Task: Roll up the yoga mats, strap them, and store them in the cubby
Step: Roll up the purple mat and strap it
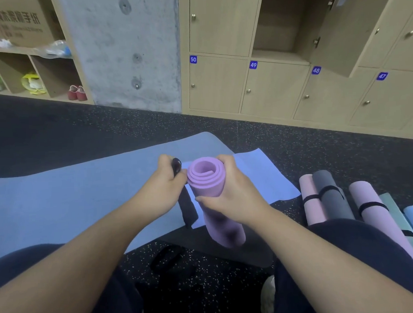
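A rolled purple yoga mat stands tilted on end in front of me, its spiral end facing up. My right hand grips the roll around its upper part. My left hand holds a black strap just left of the roll; the strap's loop sticks up past my fingers and its tail hangs down to the floor mats. An open cubby shows in the wooden locker wall above door 49.
Unrolled blue mats and a dark mat lie flat under the roll. Several rolled, strapped mats lie on the floor at right. More black straps lie between my knees. A concrete pillar and shoe shelves stand at back left.
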Available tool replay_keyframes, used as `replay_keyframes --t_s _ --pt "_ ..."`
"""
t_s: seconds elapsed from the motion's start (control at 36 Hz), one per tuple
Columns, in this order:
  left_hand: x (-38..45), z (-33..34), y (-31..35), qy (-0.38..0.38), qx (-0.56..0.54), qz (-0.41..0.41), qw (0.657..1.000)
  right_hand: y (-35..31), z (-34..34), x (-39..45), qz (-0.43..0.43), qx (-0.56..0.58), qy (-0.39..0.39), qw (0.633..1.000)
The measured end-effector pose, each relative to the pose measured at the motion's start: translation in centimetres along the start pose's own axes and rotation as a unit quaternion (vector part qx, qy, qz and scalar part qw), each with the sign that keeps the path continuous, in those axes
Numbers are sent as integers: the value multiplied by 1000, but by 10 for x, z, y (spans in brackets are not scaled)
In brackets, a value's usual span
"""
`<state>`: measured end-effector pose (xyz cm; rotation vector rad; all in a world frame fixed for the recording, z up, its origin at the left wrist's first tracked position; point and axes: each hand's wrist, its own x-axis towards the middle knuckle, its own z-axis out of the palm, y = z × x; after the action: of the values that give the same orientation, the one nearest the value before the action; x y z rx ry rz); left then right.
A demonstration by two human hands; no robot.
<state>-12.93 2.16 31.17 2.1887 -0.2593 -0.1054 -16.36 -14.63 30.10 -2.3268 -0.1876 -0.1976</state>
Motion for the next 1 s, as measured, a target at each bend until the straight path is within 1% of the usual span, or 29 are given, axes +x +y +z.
replay_keyframes --t_s 0.17,0.31,0.44,0.5,0.58,0.69,0.72,0.81,0.86,0.94,1.0 --pt "-1 -3 1 -10 -19 15 1000 3 0 2 9 8 8 1000" --pt "3 -3 -2 -27 28 -16 999 3 1 4 3 -5 -3 1000" --pt "5 -7 -1 25 59 57 996 5 1 7 7 -3 -4 1000" --pt "5 -9 -2 19 31 57 998 5 1 8 9 -4 -7 1000" --pt "6 -12 -4 11 -39 36 999 5 1 9 13 -4 -10 1000" --pt "2 -12 -1 -21 -151 40 987 6 1 10 13 -6 -9 1000" --pt "3 -11 -1 -14 -164 40 986 6 1 10 13 -7 -10 1000" --pt "9 -11 -4 46 -164 28 985 8 1 11 15 -12 -8 1000" --pt "12 -10 -4 64 -187 20 980 9 1 12 17 -11 -4 1000" --pt "13 -11 -4 64 -193 40 978 10 1 12 20 -11 2 1000" --pt "12 -10 -4 34 -212 48 976 10 1 12 20 -12 1 1000"
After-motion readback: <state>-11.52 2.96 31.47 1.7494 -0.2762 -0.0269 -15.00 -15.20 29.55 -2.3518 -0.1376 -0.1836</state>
